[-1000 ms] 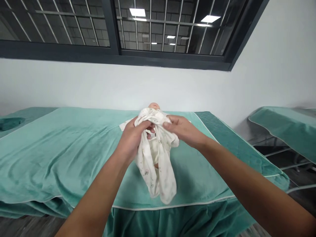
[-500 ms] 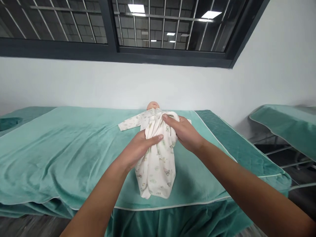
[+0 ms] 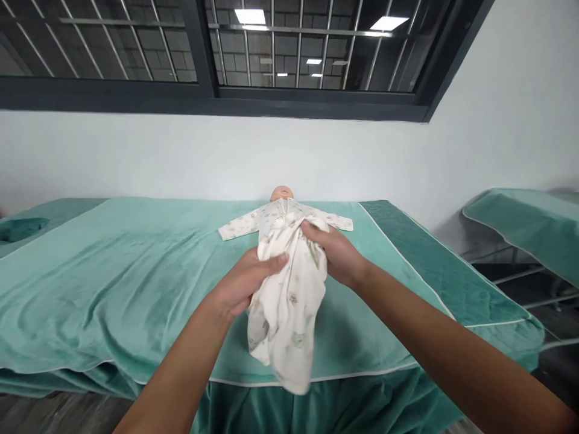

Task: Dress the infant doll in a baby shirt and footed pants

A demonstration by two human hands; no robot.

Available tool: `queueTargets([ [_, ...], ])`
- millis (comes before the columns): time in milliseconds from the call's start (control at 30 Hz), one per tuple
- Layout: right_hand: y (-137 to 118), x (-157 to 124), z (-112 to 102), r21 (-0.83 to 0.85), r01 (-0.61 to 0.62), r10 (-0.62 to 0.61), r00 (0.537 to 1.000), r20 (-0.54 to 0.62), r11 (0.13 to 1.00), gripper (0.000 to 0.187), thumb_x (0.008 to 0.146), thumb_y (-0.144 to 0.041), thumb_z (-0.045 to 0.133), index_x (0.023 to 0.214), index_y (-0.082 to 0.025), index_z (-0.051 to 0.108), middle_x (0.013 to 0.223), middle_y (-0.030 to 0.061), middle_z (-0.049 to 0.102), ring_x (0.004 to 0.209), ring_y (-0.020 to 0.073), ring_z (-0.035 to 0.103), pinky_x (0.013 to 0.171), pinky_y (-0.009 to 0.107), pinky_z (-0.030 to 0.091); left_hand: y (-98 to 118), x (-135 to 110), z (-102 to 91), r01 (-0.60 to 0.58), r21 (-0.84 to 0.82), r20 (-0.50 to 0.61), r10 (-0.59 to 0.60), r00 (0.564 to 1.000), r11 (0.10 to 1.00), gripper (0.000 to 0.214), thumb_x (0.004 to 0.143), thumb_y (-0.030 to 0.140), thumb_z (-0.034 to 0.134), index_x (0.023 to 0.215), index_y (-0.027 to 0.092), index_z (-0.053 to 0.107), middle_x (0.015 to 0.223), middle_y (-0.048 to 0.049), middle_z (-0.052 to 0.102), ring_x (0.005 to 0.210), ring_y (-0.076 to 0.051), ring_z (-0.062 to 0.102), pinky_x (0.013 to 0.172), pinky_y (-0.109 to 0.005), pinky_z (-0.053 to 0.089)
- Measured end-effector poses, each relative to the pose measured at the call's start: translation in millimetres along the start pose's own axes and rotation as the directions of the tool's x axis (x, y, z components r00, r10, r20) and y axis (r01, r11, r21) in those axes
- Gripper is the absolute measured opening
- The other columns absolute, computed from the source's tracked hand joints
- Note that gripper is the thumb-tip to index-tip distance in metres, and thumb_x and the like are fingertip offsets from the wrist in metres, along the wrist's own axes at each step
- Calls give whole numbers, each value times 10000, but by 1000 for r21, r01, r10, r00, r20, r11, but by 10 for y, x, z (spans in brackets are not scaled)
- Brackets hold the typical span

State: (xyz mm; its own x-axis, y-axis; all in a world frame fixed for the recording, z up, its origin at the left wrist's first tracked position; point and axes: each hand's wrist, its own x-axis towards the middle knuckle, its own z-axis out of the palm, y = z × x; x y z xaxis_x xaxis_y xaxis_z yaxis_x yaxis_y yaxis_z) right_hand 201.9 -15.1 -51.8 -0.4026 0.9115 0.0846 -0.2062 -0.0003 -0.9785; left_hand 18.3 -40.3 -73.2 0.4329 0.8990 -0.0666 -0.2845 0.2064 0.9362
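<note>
A pair of white printed baby pants (image 3: 289, 307) hangs bunched between my two hands. My left hand (image 3: 253, 277) grips the cloth on its left side, thumb lying on top. At the upper right edge, my right hand (image 3: 337, 250) pinches the gathered waist between thumb and fingers. Just beyond them a baby doll (image 3: 281, 193) lies on its back, head toward the wall. It wears a white printed long-sleeved top (image 3: 242, 225), both sleeves spread outward. The held cloth hides the doll's lower body.
A light green blanket (image 3: 149, 265) with some wrinkles covers the bed under the doll. Darker green bedding (image 3: 407, 241) shows at the right. Another green-covered bed (image 3: 534, 223) stands farther right. A white wall (image 3: 181, 157) and a barred window (image 3: 307, 54) rise behind.
The pants have shifted and twisted in my hands, and their lower end hangs nearer to me. My hands moved slightly down, uncovering the doll's sleeve on the right.
</note>
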Motion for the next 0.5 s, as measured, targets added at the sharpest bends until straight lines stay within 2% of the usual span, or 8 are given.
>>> queueTargets([
  [67,22,48,-2,106,32,-27,999,-47,994,430,857,-524,671,1158,-216,665,975,59,752,898,220,697,803,338,558,26,-49,-21,44,75,85,-50,995,996,574,707,348,843,1212,126,684,1027,-162,759,893,-306,734,745,-366,592],
  [100,46,60,-2,139,34,-27,998,-52,990,452,862,-528,664,1187,-214,654,992,66,751,925,222,695,817,339,557,34,-57,-31,43,89,83,-50,995,995,570,697,326,850,1206,128,689,1029,-159,760,902,-308,733,756,-367,591],
  [167,117,55,-7,160,19,-14,999,-31,987,496,848,-554,671,1197,-202,647,992,74,750,934,220,693,811,333,557,33,-39,-46,-24,43,-19,25,1000,999,567,687,317,854,1198,132,693,1025,-146,764,893,-298,735,758,-357,590],
  [267,239,-6,-19,35,-74,69,989,134,997,562,710,-538,807,1127,-185,675,896,55,747,850,215,696,760,333,564,-4,34,-49,-195,-78,-198,177,964,978,610,682,336,844,1229,130,669,1019,-132,767,855,-286,737,750,-356,589],
  [333,293,-43,-18,-113,-138,165,947,275,984,568,607,-475,885,1057,-182,698,817,32,735,798,218,694,734,344,570,-37,72,-44,-225,-110,-228,196,954,968,638,681,349,839,1247,121,652,1003,-129,768,849,-284,736,754,-360,588],
  [367,306,-50,-15,-164,-149,194,931,308,975,548,590,-456,895,1026,-184,707,790,26,730,783,221,694,726,350,572,-51,80,-44,-208,-108,-230,179,957,972,643,684,359,836,1249,118,648,992,-128,768,847,-284,735,751,-360,587],
  [433,307,-38,-9,-177,-131,177,945,276,975,491,629,-477,868,992,-184,715,778,30,729,775,223,695,724,356,573,-76,71,-60,-151,-80,-237,128,963,985,628,701,391,825,1238,115,653,972,-130,769,841,-284,734,731,-354,582],
  [500,288,1,-14,-97,-70,86,982,167,993,463,705,-517,810,1002,-175,714,826,51,743,808,225,700,764,360,569,-91,36,-98,-90,-41,-200,80,976,995,609,705,404,826,1220,119,668,976,-136,768,855,-287,732,719,-342,577],
])
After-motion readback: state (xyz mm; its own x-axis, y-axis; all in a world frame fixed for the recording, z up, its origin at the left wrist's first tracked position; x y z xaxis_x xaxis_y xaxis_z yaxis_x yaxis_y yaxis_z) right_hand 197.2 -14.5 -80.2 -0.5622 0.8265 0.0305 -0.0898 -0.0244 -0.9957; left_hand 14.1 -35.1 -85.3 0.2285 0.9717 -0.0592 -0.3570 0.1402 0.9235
